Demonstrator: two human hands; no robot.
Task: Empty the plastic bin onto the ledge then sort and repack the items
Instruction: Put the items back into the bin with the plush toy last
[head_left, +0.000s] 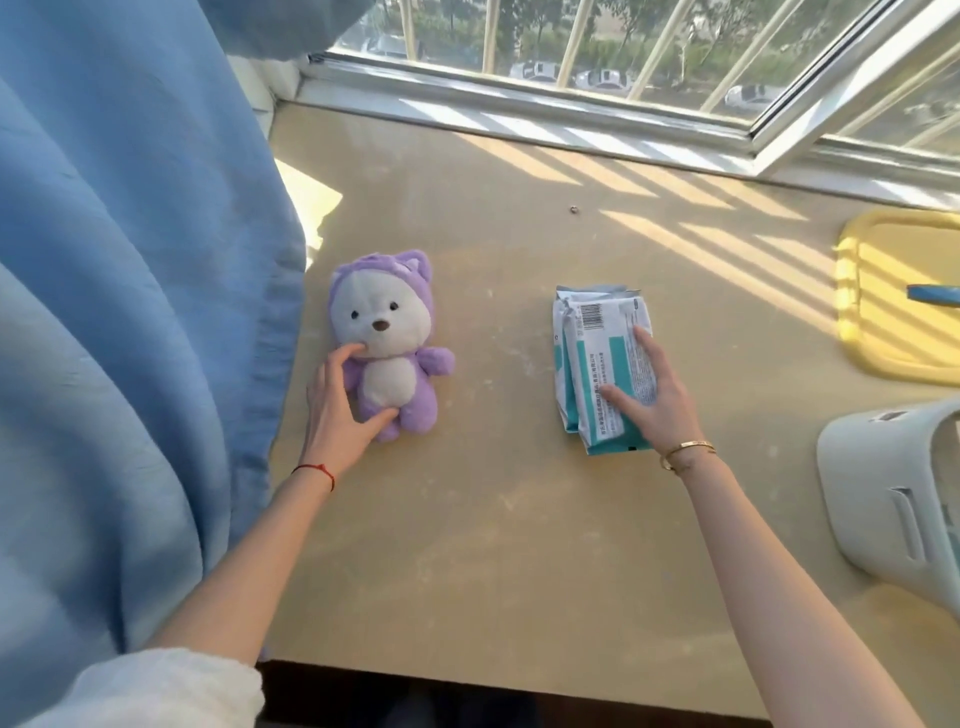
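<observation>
A purple and white plush bear lies face up on the beige ledge, left of centre. My left hand curls around its left side, thumb at its leg and fingertips at its cheek. Right of centre lie two white and teal wipe packs, stacked and overlapping. My right hand rests flat on top of them with straight fingers. The white plastic bin lies on its side at the right edge, its opening facing right.
A yellow lid or tray with a blue item on it sits at the far right. A blue curtain hangs along the left. The window frame borders the far side. A small screw-like speck lies on the ledge.
</observation>
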